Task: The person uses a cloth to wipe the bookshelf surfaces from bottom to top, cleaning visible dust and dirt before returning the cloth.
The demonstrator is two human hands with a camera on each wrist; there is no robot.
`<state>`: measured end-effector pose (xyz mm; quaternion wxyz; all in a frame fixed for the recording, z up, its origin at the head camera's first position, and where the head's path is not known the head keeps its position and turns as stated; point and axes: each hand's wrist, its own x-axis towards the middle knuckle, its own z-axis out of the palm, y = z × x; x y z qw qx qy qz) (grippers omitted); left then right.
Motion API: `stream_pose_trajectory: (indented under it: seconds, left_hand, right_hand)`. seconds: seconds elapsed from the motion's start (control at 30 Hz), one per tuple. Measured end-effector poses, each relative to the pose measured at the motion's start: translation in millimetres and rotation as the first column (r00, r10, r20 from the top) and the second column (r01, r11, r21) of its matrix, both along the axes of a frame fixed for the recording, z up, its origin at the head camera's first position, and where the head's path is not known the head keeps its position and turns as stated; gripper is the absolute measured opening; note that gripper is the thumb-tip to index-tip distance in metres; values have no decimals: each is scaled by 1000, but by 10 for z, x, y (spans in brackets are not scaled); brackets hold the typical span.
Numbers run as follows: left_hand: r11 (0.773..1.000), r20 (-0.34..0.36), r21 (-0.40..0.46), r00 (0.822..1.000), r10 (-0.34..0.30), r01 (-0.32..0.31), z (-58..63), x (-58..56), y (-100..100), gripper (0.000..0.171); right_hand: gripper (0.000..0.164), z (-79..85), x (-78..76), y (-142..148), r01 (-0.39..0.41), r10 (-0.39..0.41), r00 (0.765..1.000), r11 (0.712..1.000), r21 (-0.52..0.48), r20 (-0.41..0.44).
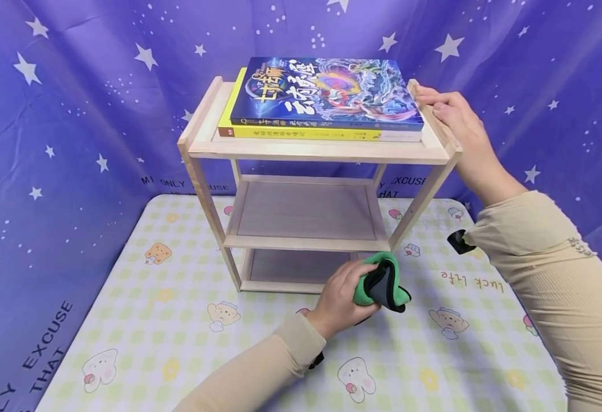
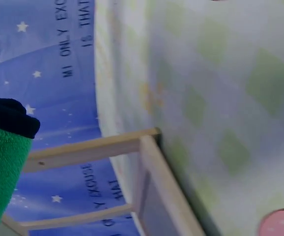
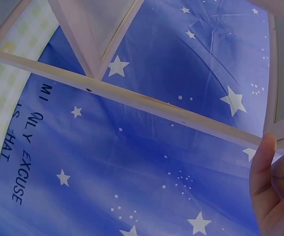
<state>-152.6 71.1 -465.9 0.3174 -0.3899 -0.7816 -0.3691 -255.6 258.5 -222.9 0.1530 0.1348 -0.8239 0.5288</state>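
Observation:
A light wooden three-tier shelf (image 1: 317, 242) stands on the table. My right hand (image 1: 454, 123) grips the raised side rail at its top right; in the right wrist view that hand (image 3: 278, 184) shows at the frame's corner. My left hand (image 1: 343, 294) holds a folded green cloth (image 1: 365, 286) with black edging and a dark grey inner side, in front of the shelf's lower right. The cloth (image 2: 4, 167) fills the left edge of the left wrist view. On the top tier a blue illustrated book (image 1: 327, 91) lies on a yellow book (image 1: 306, 133).
A checked tablecloth (image 1: 141, 326) with cartoon prints covers the table. Purple-blue curtains (image 1: 100, 103) with white stars hang behind and at the sides. The shelf's middle tier (image 1: 306, 209) and bottom tier (image 1: 296, 266) have grey panels.

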Motion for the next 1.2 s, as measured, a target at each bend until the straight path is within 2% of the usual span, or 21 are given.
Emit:
stream_pose_trajectory:
  seconds: [0.23, 0.37, 0.5, 0.67, 0.77, 0.97, 1.07, 1.2]
  left_hand:
    - [999, 132, -34, 991, 36, -32, -173, -11, -55, 67]
    - [996, 237, -42, 968, 83, -75, -220, -27, -64, 66]
    - [992, 305, -67, 944, 125, -110, -238, -42, -67, 65]
    - [989, 362, -72, 920, 150, -132, -229, -67, -46, 65]
    - [988, 388, -75, 909, 151, -132, -197, -98, -17, 63]
    - [986, 452, -95, 877, 164, -136, -117, -166, 51, 66]
    - [982, 456, -115, 870, 186, -150, -90, -197, 87, 66]
    - [970, 445, -148, 863, 238, -191, -44, -230, 148, 67]
  right_hand:
    - [29, -3, -16, -13, -20, 20, 1000, 999, -36, -8]
    - [29, -12, -28, -18, -25, 25, 1000, 999, -40, -10]
    - [29, -18, -29, -19, -20, 20, 1000, 999, -37, -6]
    - [28, -19, -20, -25, -28, 27, 1000, 998, -60, -6]
    - [29, -21, -16, -27, -38, 38, 999, 997, -72, -11]
    - [29, -33, -24, -18, -46, 45, 999, 995, -90, -12]
    - [28, -43, -27, -14, -56, 53, 998, 992, -114, -26]
    - [28, -48, -29, -8, -47, 44, 999, 995, -92, -32]
